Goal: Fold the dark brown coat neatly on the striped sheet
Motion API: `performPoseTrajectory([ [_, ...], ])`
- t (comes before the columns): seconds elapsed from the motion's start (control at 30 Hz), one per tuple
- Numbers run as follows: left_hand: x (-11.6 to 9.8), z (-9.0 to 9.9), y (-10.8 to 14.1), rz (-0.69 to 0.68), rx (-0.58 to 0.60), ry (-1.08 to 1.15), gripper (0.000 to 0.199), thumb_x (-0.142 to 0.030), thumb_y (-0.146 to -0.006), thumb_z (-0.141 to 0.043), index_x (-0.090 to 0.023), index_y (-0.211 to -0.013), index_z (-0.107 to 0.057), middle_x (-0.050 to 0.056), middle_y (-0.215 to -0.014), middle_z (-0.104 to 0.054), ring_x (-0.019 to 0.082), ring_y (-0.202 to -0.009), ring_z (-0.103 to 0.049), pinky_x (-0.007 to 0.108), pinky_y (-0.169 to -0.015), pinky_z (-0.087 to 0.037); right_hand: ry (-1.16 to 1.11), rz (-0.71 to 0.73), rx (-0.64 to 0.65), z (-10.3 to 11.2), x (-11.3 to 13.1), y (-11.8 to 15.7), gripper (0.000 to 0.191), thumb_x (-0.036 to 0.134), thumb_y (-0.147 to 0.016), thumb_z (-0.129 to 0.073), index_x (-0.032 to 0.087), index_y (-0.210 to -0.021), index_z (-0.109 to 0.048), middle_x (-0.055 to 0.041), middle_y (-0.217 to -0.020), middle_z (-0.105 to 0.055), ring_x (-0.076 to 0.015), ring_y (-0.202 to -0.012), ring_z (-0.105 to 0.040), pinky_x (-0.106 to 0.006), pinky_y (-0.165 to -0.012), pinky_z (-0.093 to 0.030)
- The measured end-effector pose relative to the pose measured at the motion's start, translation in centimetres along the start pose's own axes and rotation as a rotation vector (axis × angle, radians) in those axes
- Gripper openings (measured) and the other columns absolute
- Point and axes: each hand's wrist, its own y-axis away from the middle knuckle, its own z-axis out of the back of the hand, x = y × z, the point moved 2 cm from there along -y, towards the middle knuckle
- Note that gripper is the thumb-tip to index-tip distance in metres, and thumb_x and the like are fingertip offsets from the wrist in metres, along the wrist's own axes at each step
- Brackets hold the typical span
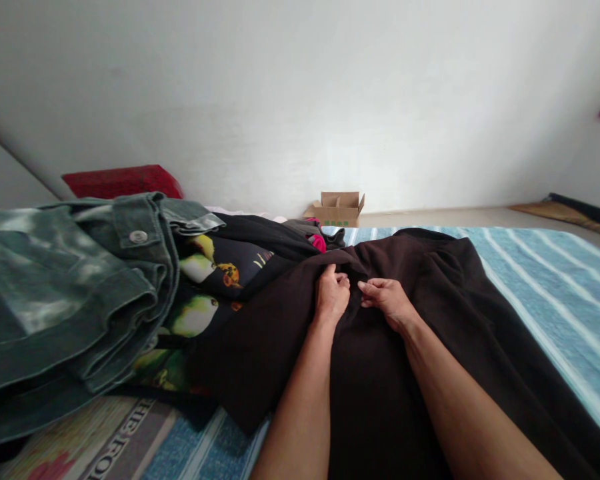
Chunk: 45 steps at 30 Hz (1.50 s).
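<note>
A dark brown garment [375, 387] lies spread over the middle of a blue and white striped bed cover [545, 280]. Near its far part, my left hand [333, 292] has its fingers curled and closed on the brown cloth. Just to the right, my right hand [386, 299] pinches the same cloth between thumb and fingers. A small gap with a fold of fabric separates the two hands. The fingertips of both hands are partly hidden in the folds.
Green-grey denim [80, 293] is heaped at the left, beside black cloth with a bird print [205, 267]. Behind stand a cardboard box [337, 210] and a red object [125, 181] against the white wall. A printed item with lettering [105, 440] lies at the lower left.
</note>
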Motion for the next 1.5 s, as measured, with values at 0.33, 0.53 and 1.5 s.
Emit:
performPoseTrajectory([
  [0.33, 0.34, 0.14, -0.18, 0.005, -0.043, 0.005, 0.034, -0.008, -0.074, -0.055, -0.015, -0.108, -0.055, 0.008, -0.087, -0.07, 0.017, -0.077, -0.067, 0.026, -0.073, -0.051, 0.016, 0.003, -0.015, -0.32, 0.24, 0.11, 0.035, 0.041, -0.05, -0.079, 0.014, -0.05, -0.056, 0.0034, -0.048, -0.05, -0.0055, -0.045, -0.044, -0.019, -0.044, -0.042],
  [0.53, 0.1, 0.29, -0.17, 0.013, -0.062, 0.011, 0.036, -0.006, -0.073, -0.053, -0.016, -0.108, -0.055, 0.007, -0.086, -0.069, 0.016, -0.077, -0.067, 0.025, -0.071, -0.051, 0.02, 0.003, -0.028, -0.32, 0.03, 0.0, 0.034, 0.041, -0.05, -0.079, 0.014, -0.052, -0.059, 0.0031, -0.049, -0.052, -0.0061, -0.045, -0.045, -0.019, -0.043, -0.041],
  [1.5, 0.69, 0.8, -0.57, 0.058, -0.184, -0.002, 0.031, -0.007, -0.073, -0.052, -0.016, -0.102, -0.057, 0.007, -0.087, -0.069, 0.018, -0.08, -0.068, 0.027, -0.074, -0.051, 0.024, -0.006, -0.013, -0.28, -0.08, 0.0, 0.028, 0.035, -0.051, -0.078, 0.013, -0.058, -0.061, 0.003, -0.053, -0.055, -0.0061, -0.047, -0.046, -0.02, -0.046, -0.04],
])
